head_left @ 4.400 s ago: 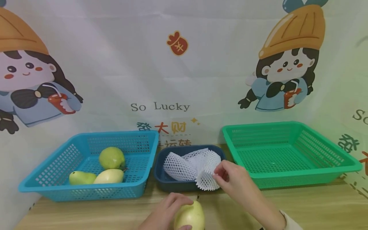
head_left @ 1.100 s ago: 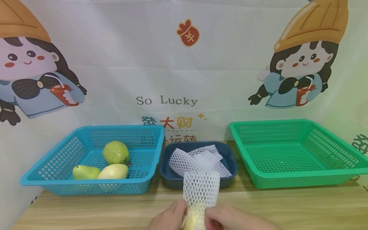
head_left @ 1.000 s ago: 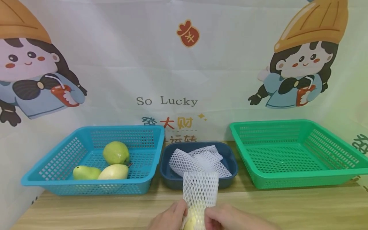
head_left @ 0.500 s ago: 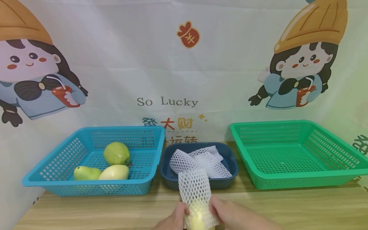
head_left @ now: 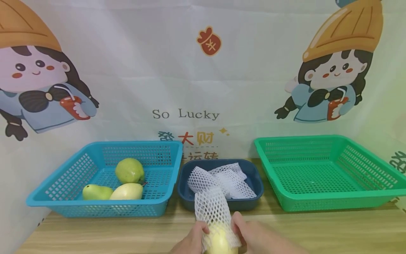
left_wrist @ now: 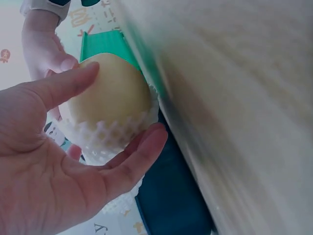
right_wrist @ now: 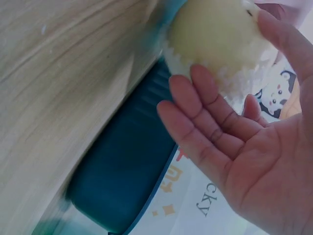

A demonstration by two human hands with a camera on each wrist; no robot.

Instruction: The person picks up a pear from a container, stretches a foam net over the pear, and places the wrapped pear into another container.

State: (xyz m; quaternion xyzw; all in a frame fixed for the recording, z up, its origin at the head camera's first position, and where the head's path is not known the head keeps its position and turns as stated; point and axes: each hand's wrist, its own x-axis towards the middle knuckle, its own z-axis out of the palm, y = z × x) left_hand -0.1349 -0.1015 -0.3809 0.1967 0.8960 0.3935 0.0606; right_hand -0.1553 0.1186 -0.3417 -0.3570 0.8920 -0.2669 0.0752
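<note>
A pale yellow pear (head_left: 220, 243) sits partly inside a white foam net sleeve (head_left: 213, 206), low in the middle of the head view. The sleeve's loose end points away toward the dark tray. My left hand (head_left: 191, 240) holds the pear from the left; in the left wrist view its thumb lies on bare fruit and its fingers on the net. From the right, my right hand (head_left: 253, 234) grips the netted pear, its thumb near the fruit's end and its fingertips (right_wrist: 203, 76) at the net in the right wrist view. The pear's rounded end stays uncovered.
Behind the hands stands a dark blue tray (head_left: 187, 204) with several foam nets (head_left: 234, 181). A blue basket (head_left: 104, 208) at left holds a green pear (head_left: 130, 170) and two other pears. At right is a green basket (head_left: 330, 203). A printed cloth (head_left: 247, 88) hangs behind.
Earlier the left hand held the bare pear while the right hand took a net from the tray. Now the net covers part of the pear; lately its loose end has shifted left.
</note>
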